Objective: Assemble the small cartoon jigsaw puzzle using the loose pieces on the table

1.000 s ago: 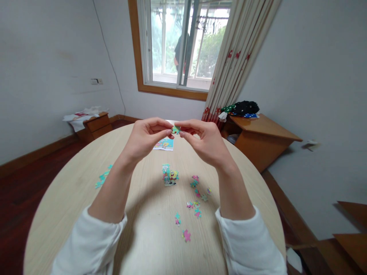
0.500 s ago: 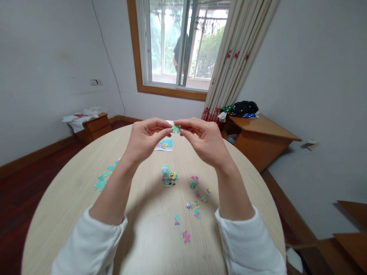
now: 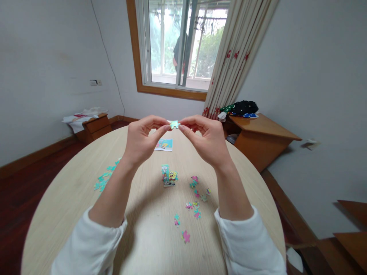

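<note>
Between my two hands, raised over the far half of the table, is a small green jigsaw piece [image 3: 174,124]. My left hand [image 3: 146,139] pinches its left side with thumb and fingers. The right side is pinched the same way by my right hand [image 3: 205,139]. Below them lies a partly joined puzzle [image 3: 169,176] showing cartoon figures. A printed picture card [image 3: 164,144] rests beyond it, partly behind my left hand. Several loose pieces [image 3: 196,193], pink and teal, are scattered to the right of the joined part. A pile of teal pieces [image 3: 105,176] sits beside my left forearm, which hides some of it.
The round wooden table [image 3: 71,214] has a curved edge all round. A wooden desk [image 3: 258,133] with dark cloths on top stands at the far right. On the far left is a small cabinet [image 3: 99,126] with papers. A window [image 3: 183,42] and curtain are ahead.
Both hands have risen slightly with the jigsaw piece, and it has tilted so more of its face shows. The pieces on the table have stayed put.
</note>
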Tool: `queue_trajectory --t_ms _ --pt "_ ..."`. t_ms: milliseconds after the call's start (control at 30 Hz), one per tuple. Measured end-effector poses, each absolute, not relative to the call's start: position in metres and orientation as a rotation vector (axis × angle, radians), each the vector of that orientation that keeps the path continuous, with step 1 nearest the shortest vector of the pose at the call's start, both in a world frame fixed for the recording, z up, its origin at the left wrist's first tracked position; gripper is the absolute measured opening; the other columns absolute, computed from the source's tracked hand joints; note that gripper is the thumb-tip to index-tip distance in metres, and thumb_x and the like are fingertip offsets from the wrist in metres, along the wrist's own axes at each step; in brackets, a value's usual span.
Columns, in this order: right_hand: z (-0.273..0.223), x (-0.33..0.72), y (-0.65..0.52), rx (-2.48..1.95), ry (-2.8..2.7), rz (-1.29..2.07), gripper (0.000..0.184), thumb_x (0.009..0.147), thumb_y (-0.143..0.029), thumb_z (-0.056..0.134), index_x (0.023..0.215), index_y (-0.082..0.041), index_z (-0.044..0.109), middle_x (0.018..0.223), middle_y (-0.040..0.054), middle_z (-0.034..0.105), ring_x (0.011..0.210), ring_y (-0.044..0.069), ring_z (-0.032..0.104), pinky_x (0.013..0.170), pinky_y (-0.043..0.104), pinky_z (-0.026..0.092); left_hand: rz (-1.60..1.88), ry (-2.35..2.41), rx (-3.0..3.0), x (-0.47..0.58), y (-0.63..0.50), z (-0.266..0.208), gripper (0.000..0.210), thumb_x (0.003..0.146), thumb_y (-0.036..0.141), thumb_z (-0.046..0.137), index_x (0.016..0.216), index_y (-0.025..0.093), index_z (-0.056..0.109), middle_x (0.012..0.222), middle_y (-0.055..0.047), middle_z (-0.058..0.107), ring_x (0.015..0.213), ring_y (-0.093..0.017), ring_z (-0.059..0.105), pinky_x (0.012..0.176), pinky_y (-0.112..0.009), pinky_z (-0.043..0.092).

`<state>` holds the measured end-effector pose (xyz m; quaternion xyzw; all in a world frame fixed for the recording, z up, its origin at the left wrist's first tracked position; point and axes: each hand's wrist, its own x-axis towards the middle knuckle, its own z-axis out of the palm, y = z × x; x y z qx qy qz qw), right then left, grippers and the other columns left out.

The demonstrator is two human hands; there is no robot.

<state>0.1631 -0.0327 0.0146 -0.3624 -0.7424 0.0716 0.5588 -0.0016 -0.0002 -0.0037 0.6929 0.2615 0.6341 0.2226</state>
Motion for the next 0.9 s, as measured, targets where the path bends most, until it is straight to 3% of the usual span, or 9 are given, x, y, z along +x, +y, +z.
queue_trajectory --t_ms 900 --pt "0.0166 0.1607 -0.0371 -0.862 -1.746 0.114 0.018 0.086 -0.031 0.059 0.079 -0.018 0.069 0.077 0.0023 0.068 0.069 0.013 0.059 0.069 0.029 0.048 1.708 0.708 1.903 -0.0016 -0.0032 0.0002 0.021 0.075 0.037 0.071 0.074 0.016 0.066 0.069 -0.004 0.071 0.066 -0.015 0.067 0.067 -0.027 0.055"
